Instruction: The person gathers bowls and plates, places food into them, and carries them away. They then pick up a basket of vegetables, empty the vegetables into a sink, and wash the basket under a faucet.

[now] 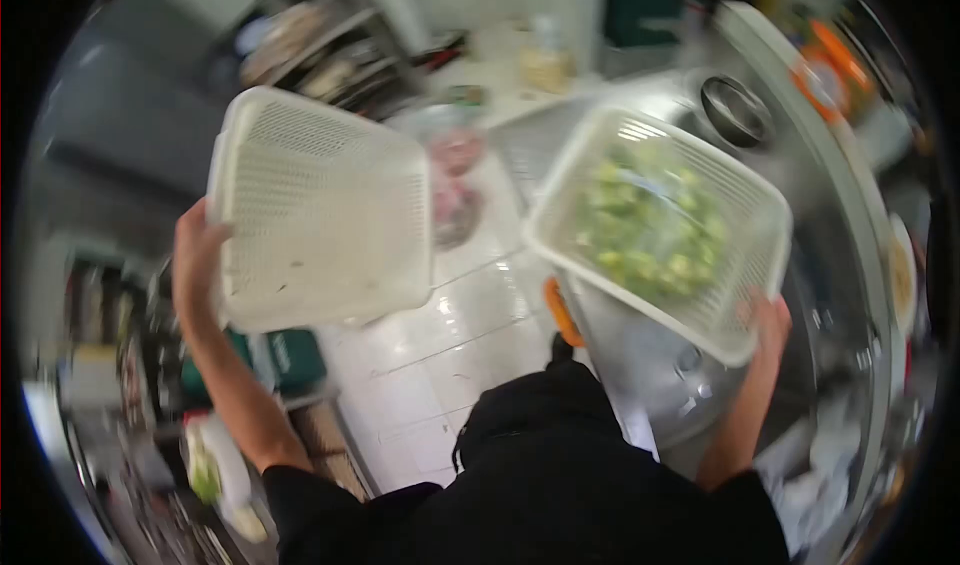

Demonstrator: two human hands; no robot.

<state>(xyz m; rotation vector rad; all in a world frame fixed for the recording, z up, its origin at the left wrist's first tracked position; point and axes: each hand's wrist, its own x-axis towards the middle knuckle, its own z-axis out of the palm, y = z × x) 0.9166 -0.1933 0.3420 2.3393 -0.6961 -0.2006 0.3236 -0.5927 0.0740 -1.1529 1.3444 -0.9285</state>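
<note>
My left hand (197,255) grips the left edge of an empty white perforated basket (325,210), held up in the air on the left. My right hand (770,327) grips the near corner of a second white perforated basket (745,320), held up over the steel sink. This basket holds chopped green vegetables (650,225). The two baskets are apart, side by side, both tilted.
A steel sink (650,365) lies under the right basket, with a steel bowl (735,110) at its far end. White tiled floor (440,355) runs between. A bowl of pinkish food (455,180) sits beyond. Shelves with dishes (320,50) stand at upper left.
</note>
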